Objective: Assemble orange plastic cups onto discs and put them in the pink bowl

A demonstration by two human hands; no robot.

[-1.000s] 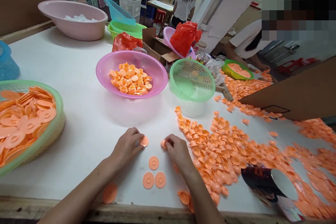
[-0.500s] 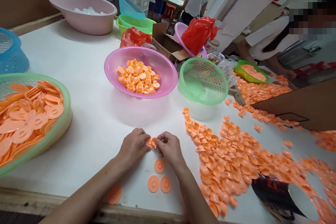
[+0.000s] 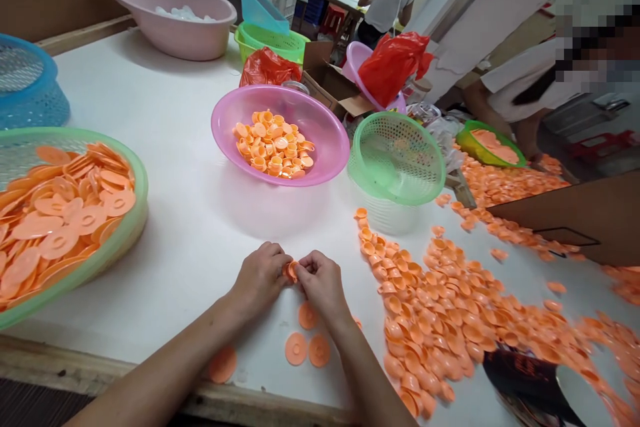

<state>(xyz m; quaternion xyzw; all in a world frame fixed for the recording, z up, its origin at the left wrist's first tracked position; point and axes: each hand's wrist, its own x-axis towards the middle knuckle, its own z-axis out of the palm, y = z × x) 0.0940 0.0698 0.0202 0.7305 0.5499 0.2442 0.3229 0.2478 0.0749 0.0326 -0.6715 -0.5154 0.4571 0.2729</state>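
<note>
My left hand (image 3: 264,275) pinches an orange plastic disc at the middle of the white table (image 3: 185,267). My right hand (image 3: 323,283) presses a small orange plastic cup (image 3: 291,271) against that disc; the fingertips partly hide both pieces. Close to my wrists lie flat orange discs with a ring at the centre (image 3: 296,349), and another disc (image 3: 223,365) is partly under my left forearm. To the right spreads a heap of orange cups (image 3: 440,313). Beyond my hands stands a pink-purple bowl (image 3: 225,147) holding joined orange pieces.
At the left, a green basket (image 3: 141,193) is full of orange discs, with a blue basket (image 3: 37,103) behind it. A green perforated basket (image 3: 390,173) stands right of the bowl. A dark cup-like container (image 3: 520,377) lies at lower right. A co-worker (image 3: 520,87) stands at far right.
The disc and cup between my fingers have come together and turned more edge-on. The whole view has shifted slightly, so the table things appear farther right.
</note>
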